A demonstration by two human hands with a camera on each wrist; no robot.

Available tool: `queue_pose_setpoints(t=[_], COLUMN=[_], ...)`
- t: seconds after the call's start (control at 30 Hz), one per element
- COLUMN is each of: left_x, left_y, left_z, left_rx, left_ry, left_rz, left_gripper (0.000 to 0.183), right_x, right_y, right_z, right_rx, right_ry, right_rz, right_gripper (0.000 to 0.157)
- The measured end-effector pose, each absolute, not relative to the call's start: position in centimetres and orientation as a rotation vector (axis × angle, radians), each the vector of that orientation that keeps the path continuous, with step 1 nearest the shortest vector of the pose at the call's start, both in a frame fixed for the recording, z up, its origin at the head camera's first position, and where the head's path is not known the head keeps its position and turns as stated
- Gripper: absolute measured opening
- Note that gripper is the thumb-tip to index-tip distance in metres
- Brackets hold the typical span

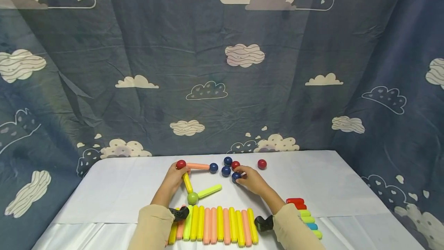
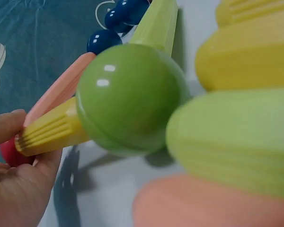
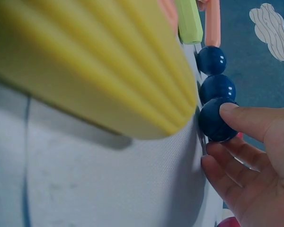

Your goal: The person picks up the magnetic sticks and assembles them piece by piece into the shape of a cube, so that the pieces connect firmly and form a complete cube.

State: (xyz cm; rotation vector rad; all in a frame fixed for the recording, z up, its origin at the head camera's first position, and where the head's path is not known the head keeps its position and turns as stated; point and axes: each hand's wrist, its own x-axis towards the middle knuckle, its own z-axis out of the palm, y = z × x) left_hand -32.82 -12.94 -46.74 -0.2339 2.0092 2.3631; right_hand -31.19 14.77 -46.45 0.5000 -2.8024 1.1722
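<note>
My left hand [image 1: 172, 179] holds the red ball [image 1: 180, 164] of a joined stick-and-ball piece. From that ball run a peach stick [image 1: 198, 166], with a blue ball at its far end, and a yellow stick [image 1: 187, 183]. The yellow one leads to a green ball [image 1: 192, 198], from which a lime stick [image 1: 210, 191] points right with its other end bare. Between thumb and fingers my right hand [image 1: 254, 181] pinches a loose dark blue ball [image 3: 217, 120]. Two more blue balls [image 1: 226, 171] and a red ball [image 1: 235, 164] lie beside that hand.
Along the front of the white table [image 1: 125, 188] lies a row of yellow, peach and lime sticks [image 1: 214, 225]. Red, lime and blue sticks [image 1: 305, 213] sit by the right forearm. Another red ball [image 1: 261, 164] is farther back; a cloud-print curtain [image 1: 194, 65] hangs behind.
</note>
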Motion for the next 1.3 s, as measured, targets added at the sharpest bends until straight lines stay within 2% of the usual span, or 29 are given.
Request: queue_pose_setpoints(t=[0.23, 0.57, 0.93, 1.3], left_x=[-31.9, -30.5, -28.5, -28.8], left_y=[-14.1, -13.7, -12.6, -13.4], left_z=[-46.1, -45.6, -45.6, -45.8], left_rx=[-0.135, 0.186, 0.715, 0.762], left_ry=[2.426, 2.942, 2.735, 2.526], left_rz=[1.929, 1.429, 1.05, 1.247], left_gripper=[0.063, 0.051, 0.03, 0.026], right_x=[-30.8, -30.3, -29.9, -29.3], right_y=[14.9, 15.4, 15.0, 13.6], right_z=[-46.4, -46.4, -46.1, -45.7], right_rx=[0.53, 0.439, 0.575, 0.759], right_ry=[-2.774, -2.726, -2.715, -2.751], right_rz=[1.211, 1.339, 1.468, 1.604], right_gripper=[0.028, 0.027, 0.03, 0.03])
